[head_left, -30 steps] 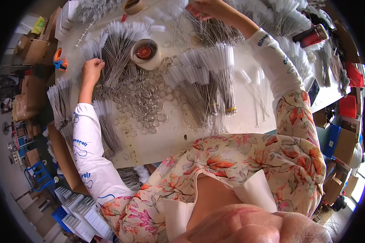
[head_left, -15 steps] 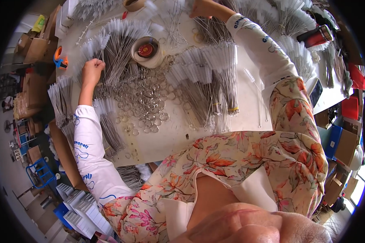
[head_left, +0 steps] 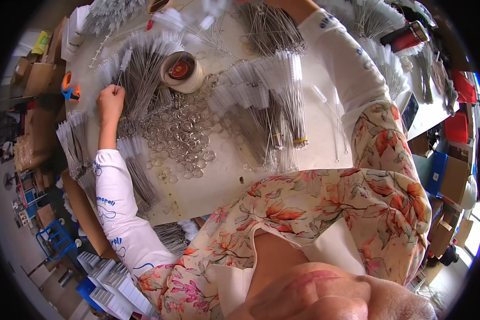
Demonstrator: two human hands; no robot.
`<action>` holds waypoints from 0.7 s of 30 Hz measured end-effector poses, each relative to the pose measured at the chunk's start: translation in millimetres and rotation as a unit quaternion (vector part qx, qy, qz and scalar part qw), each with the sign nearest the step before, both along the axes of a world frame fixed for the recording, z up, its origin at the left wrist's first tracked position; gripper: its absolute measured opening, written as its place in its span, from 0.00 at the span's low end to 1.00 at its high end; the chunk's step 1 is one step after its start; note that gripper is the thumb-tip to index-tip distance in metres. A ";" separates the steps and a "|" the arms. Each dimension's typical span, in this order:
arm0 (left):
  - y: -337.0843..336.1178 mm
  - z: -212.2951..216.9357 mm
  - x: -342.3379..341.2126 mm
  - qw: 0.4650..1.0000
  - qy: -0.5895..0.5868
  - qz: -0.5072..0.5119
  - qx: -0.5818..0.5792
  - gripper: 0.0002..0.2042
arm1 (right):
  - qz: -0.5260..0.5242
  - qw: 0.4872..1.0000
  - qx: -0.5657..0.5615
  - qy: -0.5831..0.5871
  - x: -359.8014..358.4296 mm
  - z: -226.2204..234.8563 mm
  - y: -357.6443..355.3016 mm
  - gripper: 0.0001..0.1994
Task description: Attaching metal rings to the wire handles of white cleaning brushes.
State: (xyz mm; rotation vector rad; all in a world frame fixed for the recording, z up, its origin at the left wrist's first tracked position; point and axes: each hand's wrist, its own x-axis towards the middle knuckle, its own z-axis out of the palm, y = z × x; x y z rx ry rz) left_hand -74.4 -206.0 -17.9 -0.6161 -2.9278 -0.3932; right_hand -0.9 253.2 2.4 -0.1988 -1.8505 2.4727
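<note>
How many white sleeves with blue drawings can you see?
2. The left sleeve leads to the left hand beside the brushes; the right sleeve stretches toward the table's far side. Others could be hidden.

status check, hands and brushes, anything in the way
Left hand closed, apparently on wire-stemmed brush; right hand partly cut off, grip unclear; beige roll between hands.
</note>
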 end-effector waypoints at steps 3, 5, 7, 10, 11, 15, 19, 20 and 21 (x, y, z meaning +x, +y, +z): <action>9.5 6.1 7.0 1.000 0.002 0.004 0.026 0.10 | -0.050 0.953 0.262 0.146 12.3 -25.1 38.4 0.07; 21.0 4.9 4.0 1.000 0.003 0.003 0.023 0.10 | -0.038 0.845 0.516 0.136 22.5 -49.5 57.6 0.07; 12.6 1.4 3.1 1.000 0.003 0.019 0.002 0.09 | -0.024 0.710 0.704 0.029 45.1 -27.9 24.1 0.09; 11.3 0.9 -2.3 0.996 0.068 0.011 0.055 0.10 | 0.076 0.623 0.777 0.055 66.7 -26.9 7.4 0.09; 20.2 4.5 -0.4 0.996 0.067 0.005 0.055 0.10 | 0.036 0.640 0.767 -0.024 73.2 -31.5 5.8 0.07; 30.2 9.1 -1.1 0.992 0.058 0.009 0.116 0.09 | 0.037 0.623 0.781 -0.034 60.5 -56.0 18.2 0.07; 17.1 11.0 -10.3 0.981 0.016 -0.011 0.192 0.11 | -0.115 0.718 0.653 0.211 64.8 1.9 43.8 0.09; -11.5 12.4 -21.9 0.975 0.017 -0.013 0.220 0.11 | -0.163 0.789 0.588 0.070 68.4 30.8 38.5 0.12; -15.9 16.2 -29.5 0.964 -0.009 -0.019 0.267 0.11 | -0.181 0.827 0.518 0.122 63.9 29.0 78.3 0.14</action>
